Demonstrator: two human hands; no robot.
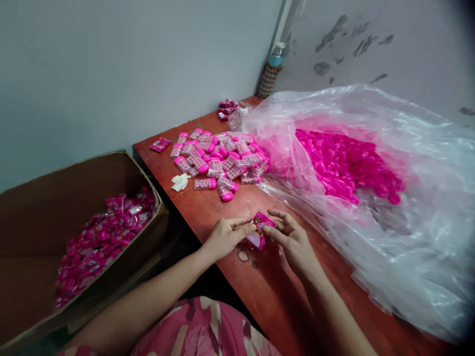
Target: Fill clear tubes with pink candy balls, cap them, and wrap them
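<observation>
Over the near part of the red table (237,282), a small pink printed packet (261,228) is held between my two hands. My left hand (229,236) pinches its left side with thumb and fingers. On the packet's right side, the thumb of my right hand (291,237) presses, with the fingers curled behind. Beyond them lies a pile of small clear containers (222,155) with pink caps and light pink balls inside. A crumpled white scrap (180,182) sits left of that pile.
A large clear plastic bag (404,252) with many pink caps (337,163) covers the table's right side. A cardboard box (146,232) at left holds pink packets (100,242). Farther back are a bottle (272,69), more packets (227,109) and a lone packet (160,144).
</observation>
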